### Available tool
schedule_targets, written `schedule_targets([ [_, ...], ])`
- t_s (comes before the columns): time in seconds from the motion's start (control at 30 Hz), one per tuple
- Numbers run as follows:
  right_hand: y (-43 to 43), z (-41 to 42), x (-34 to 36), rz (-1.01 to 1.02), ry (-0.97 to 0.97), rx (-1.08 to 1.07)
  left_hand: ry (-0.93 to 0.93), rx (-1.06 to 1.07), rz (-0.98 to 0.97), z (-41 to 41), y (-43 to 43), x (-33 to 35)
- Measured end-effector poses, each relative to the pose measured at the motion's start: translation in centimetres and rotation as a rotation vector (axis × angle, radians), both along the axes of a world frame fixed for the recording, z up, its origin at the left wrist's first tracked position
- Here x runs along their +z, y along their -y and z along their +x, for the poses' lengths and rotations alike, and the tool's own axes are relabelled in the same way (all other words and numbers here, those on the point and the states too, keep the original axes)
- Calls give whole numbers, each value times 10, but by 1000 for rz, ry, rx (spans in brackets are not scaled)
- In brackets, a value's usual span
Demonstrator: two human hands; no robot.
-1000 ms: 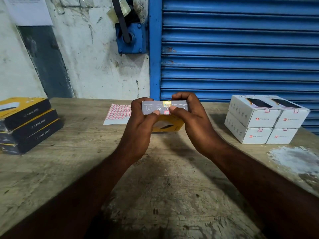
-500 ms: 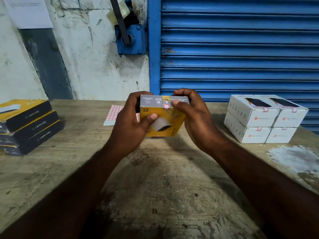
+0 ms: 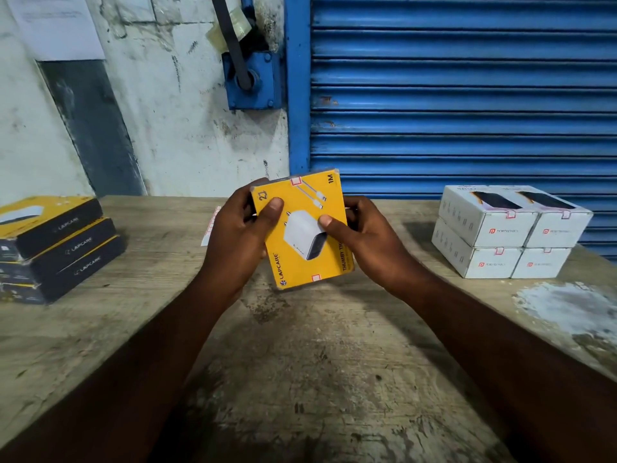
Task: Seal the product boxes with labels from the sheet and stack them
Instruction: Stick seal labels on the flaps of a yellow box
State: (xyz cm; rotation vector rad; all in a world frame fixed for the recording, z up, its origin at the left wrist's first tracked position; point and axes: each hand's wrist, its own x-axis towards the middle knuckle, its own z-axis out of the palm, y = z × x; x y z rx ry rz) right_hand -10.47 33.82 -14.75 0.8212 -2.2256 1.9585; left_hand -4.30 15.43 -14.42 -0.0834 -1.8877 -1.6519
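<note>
Yellow box (image 3: 297, 265): held up above the worktop (image 3: 300, 379), printed face toward the person, slightly tilted.
Left hand (image 3: 233, 238): fingers wrapped round the box's left edge, thumb flat on the face.
Right hand (image 3: 367, 238): grips the right edge, thumb on the charger picture.
Seals (image 3: 295, 181): small red-edged labels at the top and bottom edges.
Handling: probably light, stiff card with a glossy, slippery skin, and the corners could dent.
Best hold: the two side edges, clear of the labels.
Likely home: the dark stack (image 3: 56, 248) on the left.
</note>
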Motion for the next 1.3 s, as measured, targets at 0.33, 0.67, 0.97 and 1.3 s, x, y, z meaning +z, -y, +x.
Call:
schedule_targets([
  [0.33, -5, -11, 1, -68, 267, -160, 198, -207, -178, -2, -3, -11],
  [0.67, -16, -22, -4, 122, 368, -283, 382, -305, 15, -11, -8, -32],
  [0.97, -25, -29, -4, 395, 261, -486, 440, -347, 84, -14, -15, -43],
  [1.3, -63, -27, -4, 572, 133, -558, 466, -314, -3, -20, -42, -41],
])
